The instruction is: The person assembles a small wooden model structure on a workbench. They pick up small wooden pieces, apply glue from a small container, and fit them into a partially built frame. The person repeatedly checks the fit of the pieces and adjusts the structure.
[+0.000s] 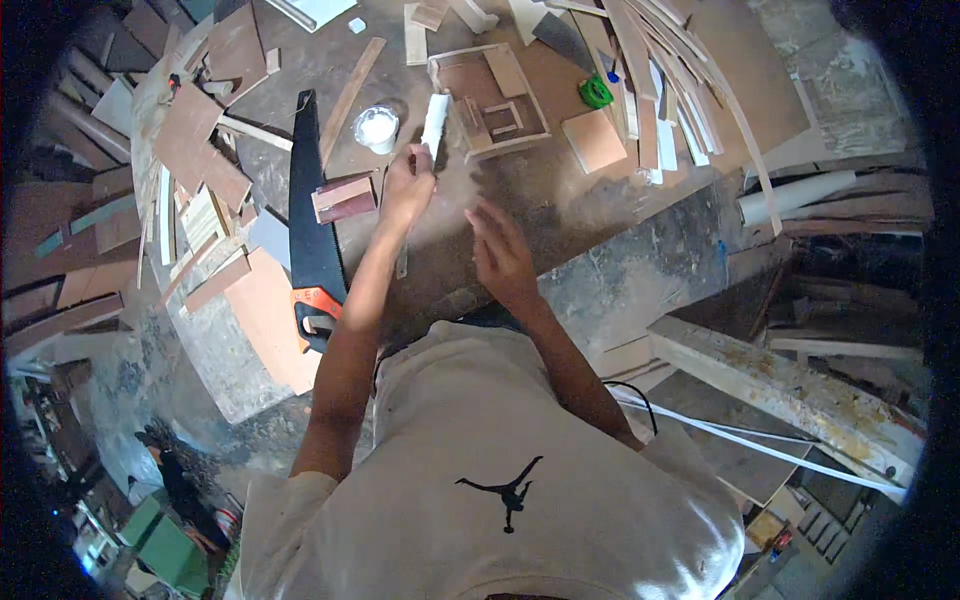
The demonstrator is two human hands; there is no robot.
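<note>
My left hand [408, 190] is closed on the lower end of a short white strip [435, 120], its fingers pinched at the edge. What the strip is made of, I cannot tell. Just left of it stands a small round tub [377, 129] with white stuff inside. A shallow wooden frame [541, 112] with small wood pieces in it lies beyond the strip, to its right. My right hand [502, 258] hovers over the near part of the table, fingers stretched out and apart, holding nothing. A reddish-brown wood block [345, 200] rests left of my left wrist.
A handsaw [314, 215] with an orange and black handle lies left of my left forearm. Board offcuts [200, 145] cover the table's left side. A green tape measure [596, 92] and a square wood piece [594, 140] lie right of the frame, near long thin strips [670, 75].
</note>
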